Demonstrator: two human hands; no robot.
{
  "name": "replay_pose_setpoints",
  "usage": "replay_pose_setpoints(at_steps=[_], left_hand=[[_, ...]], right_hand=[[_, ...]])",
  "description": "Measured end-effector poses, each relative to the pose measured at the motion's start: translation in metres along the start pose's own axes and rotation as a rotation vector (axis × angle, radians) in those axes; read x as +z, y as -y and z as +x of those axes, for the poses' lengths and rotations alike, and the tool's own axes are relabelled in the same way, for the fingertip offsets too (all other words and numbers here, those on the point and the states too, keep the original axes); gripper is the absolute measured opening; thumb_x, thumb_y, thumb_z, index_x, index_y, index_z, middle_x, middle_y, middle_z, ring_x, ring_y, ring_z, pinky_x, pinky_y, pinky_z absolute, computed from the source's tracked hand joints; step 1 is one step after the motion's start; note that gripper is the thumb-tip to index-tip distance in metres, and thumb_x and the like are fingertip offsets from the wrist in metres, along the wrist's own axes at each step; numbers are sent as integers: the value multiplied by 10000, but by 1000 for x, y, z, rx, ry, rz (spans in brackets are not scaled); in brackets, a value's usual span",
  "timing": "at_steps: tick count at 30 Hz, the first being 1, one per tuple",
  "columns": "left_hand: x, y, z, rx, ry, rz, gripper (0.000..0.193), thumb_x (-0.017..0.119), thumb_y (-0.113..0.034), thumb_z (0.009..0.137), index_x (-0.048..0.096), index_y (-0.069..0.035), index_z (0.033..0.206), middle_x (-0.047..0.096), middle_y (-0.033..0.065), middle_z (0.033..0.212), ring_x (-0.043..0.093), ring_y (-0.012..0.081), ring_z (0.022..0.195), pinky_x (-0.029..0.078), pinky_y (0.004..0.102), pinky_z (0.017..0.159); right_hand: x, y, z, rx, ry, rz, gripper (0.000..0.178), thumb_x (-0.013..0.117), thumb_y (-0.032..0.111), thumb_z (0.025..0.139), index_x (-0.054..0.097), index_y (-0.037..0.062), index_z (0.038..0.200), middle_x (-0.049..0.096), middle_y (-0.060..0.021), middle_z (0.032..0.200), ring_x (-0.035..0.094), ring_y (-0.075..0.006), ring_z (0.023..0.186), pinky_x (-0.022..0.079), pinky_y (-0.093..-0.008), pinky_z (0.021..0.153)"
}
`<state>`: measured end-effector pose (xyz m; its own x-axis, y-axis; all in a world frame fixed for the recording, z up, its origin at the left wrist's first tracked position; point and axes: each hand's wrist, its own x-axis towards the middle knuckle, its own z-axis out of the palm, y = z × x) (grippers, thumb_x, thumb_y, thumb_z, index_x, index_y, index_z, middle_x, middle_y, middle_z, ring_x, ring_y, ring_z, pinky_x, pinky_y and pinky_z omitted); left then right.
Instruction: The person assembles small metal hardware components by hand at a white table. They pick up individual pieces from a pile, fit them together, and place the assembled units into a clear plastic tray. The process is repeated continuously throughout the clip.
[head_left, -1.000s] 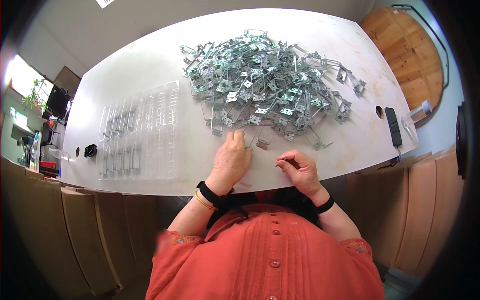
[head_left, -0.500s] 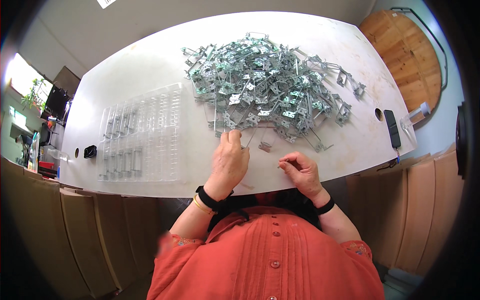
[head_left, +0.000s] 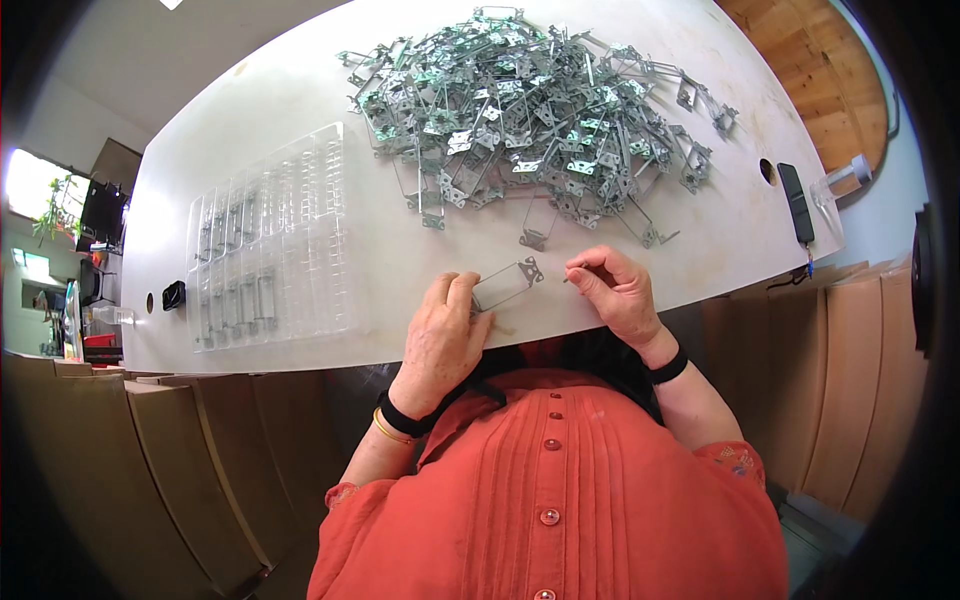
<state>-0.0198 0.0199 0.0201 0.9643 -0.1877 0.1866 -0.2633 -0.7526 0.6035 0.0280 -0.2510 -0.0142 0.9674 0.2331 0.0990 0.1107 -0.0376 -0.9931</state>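
My left hand (head_left: 440, 335) grips one end of a wire-framed metal bracket (head_left: 530, 270), held near the table's front edge. Its two thin rods reach right to a small holed plate, and the end under my fingers is hidden. A short gap away, my right hand (head_left: 620, 292) is closed in a pinch. Something tiny and dark pokes out at its fingertips, too small to name. Beyond both hands spreads a large tangled pile of similar metal brackets (head_left: 530, 120). One loose bracket plate (head_left: 533, 240) lies at the pile's near edge.
To the left lies a clear plastic tray (head_left: 335, 250) with several metal pieces in its slots. A small black object (head_left: 174, 295) sits beyond it. On the right are a black phone-like device (head_left: 795, 202), a clear container (head_left: 842, 182) and a round hole (head_left: 768, 172) in the table.
My left hand has come back from the pile's edge toward me, bringing a bracket out with it. My right hand stays pinched. The whole view has shifted slightly.
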Motion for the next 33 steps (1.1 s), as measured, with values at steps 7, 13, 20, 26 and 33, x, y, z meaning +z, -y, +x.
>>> replay_pose_setpoints(at_steps=[7,13,20,26,33], left_hand=[[12,1,0,77,-56,43,440,783,-100,914,627,-8,1315,640,200,1196,682,345,960,560,442,852],[15,-6,-2,46,-162,-42,473,780,-76,918,638,-26,1367,646,187,1203,670,329,935,567,427,803],[21,1,-5,211,-170,155,472,806,-81,881,688,-27,1335,661,151,1179,642,306,933,551,413,813],[21,-2,-3,210,-165,151,505,818,-93,864,678,-10,1343,670,154,1140,633,326,952,545,426,839],[24,-2,-3,145,-199,-38,511,843,-60,812,688,-17,1297,669,158,1115,649,299,900,557,401,783]], right_hand=[[1,2,0,-43,-20,-22,95,779,71,1005,754,48,1093,690,29,954,611,-57,872,494,-224,781],[3,7,1,-40,-28,-33,101,776,73,1006,765,46,1103,659,27,950,585,-61,857,478,-230,767],[3,6,2,-65,-33,-65,103,769,64,1008,765,45,1110,655,29,950,586,-62,847,479,-227,755],[3,4,2,-65,-37,-60,103,763,64,1012,766,51,1114,662,33,945,580,-52,798,480,-222,712],[4,-3,2,-36,-65,30,137,756,80,1021,768,49,1154,693,31,955,611,-47,813,509,-216,722]])
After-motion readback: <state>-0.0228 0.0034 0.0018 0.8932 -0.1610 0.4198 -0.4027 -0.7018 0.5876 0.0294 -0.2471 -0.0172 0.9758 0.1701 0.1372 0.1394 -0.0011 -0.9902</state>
